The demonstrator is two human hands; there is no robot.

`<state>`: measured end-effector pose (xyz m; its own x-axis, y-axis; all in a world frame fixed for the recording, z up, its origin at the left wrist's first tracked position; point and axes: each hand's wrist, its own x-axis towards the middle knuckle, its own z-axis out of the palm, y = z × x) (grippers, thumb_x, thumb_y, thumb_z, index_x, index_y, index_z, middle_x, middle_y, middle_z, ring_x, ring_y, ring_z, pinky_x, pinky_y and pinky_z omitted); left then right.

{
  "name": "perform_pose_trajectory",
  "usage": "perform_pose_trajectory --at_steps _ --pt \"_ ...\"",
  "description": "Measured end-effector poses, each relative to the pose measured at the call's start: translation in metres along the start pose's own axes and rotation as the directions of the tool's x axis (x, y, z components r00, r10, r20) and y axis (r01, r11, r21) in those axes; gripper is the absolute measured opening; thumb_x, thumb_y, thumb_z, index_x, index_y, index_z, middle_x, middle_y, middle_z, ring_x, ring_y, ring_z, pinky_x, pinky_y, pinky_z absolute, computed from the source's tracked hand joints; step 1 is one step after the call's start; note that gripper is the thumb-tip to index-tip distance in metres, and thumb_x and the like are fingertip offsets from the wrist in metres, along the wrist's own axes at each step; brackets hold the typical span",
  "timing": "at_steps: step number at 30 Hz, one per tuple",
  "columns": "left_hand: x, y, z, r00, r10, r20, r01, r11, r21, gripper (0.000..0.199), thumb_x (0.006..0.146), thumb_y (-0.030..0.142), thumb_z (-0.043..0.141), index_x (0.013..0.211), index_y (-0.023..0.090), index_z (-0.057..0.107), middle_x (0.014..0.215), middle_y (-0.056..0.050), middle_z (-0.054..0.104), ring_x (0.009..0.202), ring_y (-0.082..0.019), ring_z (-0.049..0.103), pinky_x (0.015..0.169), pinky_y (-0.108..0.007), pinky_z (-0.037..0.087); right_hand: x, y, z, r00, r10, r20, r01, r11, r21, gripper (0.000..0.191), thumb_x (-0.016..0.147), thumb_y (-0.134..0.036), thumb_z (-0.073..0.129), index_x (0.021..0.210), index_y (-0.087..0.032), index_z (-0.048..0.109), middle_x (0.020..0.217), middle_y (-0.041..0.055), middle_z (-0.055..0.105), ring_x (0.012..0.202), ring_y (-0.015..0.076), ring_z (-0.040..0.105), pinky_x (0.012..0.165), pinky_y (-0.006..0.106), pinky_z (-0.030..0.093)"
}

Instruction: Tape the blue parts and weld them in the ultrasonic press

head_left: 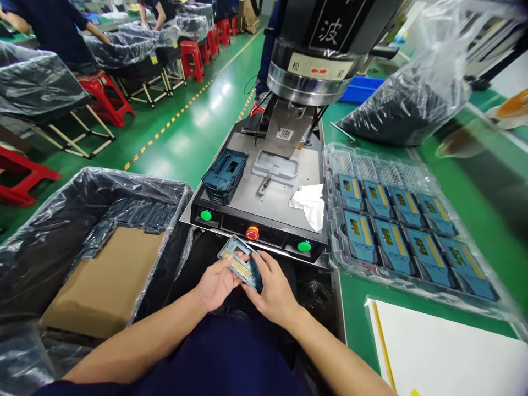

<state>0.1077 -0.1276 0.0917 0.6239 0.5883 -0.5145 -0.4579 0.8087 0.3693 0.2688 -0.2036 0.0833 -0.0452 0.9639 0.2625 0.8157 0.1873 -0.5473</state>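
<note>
Both hands hold one dark blue-grey plastic part (240, 264) with a yellow strip and a rectangular opening, low in front of the machine. My left hand (218, 281) grips its left and lower side, fingers closed on it. My right hand (273, 286) wraps round its right end. Beyond them a stack of similar dark parts (225, 173) stands on the machine's metal plate (272, 212), left of a pale fixture (275, 168). A white cloth (309, 204) lies on the plate's right side.
Above the fixture hangs the machine's metal head (309, 77). Green buttons and a red stop button (252, 232) line its front. Right: a clear tray (388, 269) of parts and a white sheet (449, 352). Left: a lined bin (94, 179) with cardboard. People work at the far left.
</note>
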Motion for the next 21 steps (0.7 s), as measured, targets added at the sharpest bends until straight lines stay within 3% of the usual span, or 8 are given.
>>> perform_pose_trajectory --at_steps 4,6,9,11,12,16,18,21 --pt "0.002 0.018 -0.010 0.990 0.142 -0.023 -0.127 0.936 0.330 0.039 0.083 0.044 0.062 0.112 0.018 0.060 0.118 -0.013 0.064 0.107 -0.027 0.060 0.091 -0.041 0.046 0.029 0.019 -0.043 1.000 -0.023 -0.013 0.023 0.999 -0.035 0.074 0.079 -0.033 0.062 0.144 -0.018 0.032 0.138 0.0174 0.045 0.127 0.0313 0.045 0.106 0.049 0.041" --pt "0.007 0.036 -0.024 0.935 0.341 -0.098 -0.221 0.777 0.589 0.044 0.078 0.047 0.065 0.110 0.018 0.059 0.115 -0.014 0.064 0.106 -0.027 0.061 0.091 -0.040 0.045 0.052 0.038 -0.069 0.998 -0.004 -0.056 -0.002 0.995 -0.104 0.074 0.079 -0.037 0.061 0.144 -0.017 0.032 0.138 0.0173 0.046 0.127 0.0317 0.044 0.108 0.050 0.038" --pt "0.017 0.072 -0.055 0.733 0.680 -0.022 -0.204 0.250 0.947 0.048 0.072 0.042 0.071 0.112 0.017 0.058 0.119 -0.015 0.059 0.116 -0.030 0.054 0.103 -0.041 0.038 0.090 0.073 -0.104 0.997 0.039 -0.073 -0.053 0.977 -0.207 0.077 0.075 -0.040 0.065 0.141 -0.012 0.038 0.138 0.0197 0.046 0.128 0.0339 0.043 0.109 0.051 0.034" --pt "0.023 0.097 -0.079 0.645 0.759 0.087 -0.002 -0.112 0.994 0.056 0.073 0.039 0.067 0.120 0.011 0.053 0.128 -0.021 0.053 0.127 -0.034 0.044 0.110 -0.044 0.029 0.117 0.097 -0.120 0.995 0.087 -0.046 -0.096 0.961 -0.261 0.079 0.071 -0.040 0.069 0.138 -0.008 0.043 0.137 0.0219 0.048 0.128 0.0354 0.044 0.109 0.050 0.034" --pt "0.026 0.108 -0.092 0.634 0.768 0.089 0.116 -0.208 0.971 0.061 0.074 0.038 0.065 0.124 0.007 0.050 0.131 -0.024 0.050 0.130 -0.036 0.040 0.110 -0.045 0.028 0.130 0.107 -0.127 0.993 0.114 -0.038 -0.120 0.953 -0.279 0.080 0.070 -0.040 0.070 0.137 -0.007 0.044 0.136 0.0223 0.049 0.127 0.0356 0.045 0.109 0.050 0.034" --pt "0.034 0.131 -0.136 0.696 0.695 -0.182 0.458 -0.234 0.857 0.070 0.079 0.046 0.056 0.133 0.005 0.037 0.129 -0.027 0.050 0.124 -0.040 0.047 0.099 -0.048 0.040 0.178 0.137 -0.140 0.979 0.202 -0.014 -0.197 0.933 -0.303 0.076 0.068 -0.040 0.071 0.135 -0.010 0.048 0.133 0.0189 0.053 0.124 0.0337 0.049 0.107 0.047 0.036" --pt "0.037 0.130 -0.152 0.723 0.631 -0.279 0.507 -0.212 0.835 0.067 0.082 0.045 0.051 0.135 0.009 0.032 0.126 -0.024 0.053 0.120 -0.036 0.052 0.095 -0.044 0.043 0.199 0.146 -0.142 0.970 0.243 0.011 -0.229 0.926 -0.299 0.076 0.067 -0.040 0.072 0.134 -0.012 0.050 0.133 0.0170 0.054 0.123 0.0325 0.050 0.107 0.046 0.037" --pt "0.042 0.123 -0.164 0.723 0.634 -0.276 0.513 -0.224 0.829 0.064 0.084 0.045 0.047 0.136 0.012 0.030 0.128 -0.023 0.053 0.118 -0.035 0.055 0.092 -0.043 0.044 0.228 0.154 -0.141 0.958 0.284 0.027 -0.268 0.928 -0.258 0.073 0.065 -0.036 0.074 0.131 -0.014 0.053 0.129 0.0138 0.058 0.118 0.0299 0.054 0.103 0.043 0.041"
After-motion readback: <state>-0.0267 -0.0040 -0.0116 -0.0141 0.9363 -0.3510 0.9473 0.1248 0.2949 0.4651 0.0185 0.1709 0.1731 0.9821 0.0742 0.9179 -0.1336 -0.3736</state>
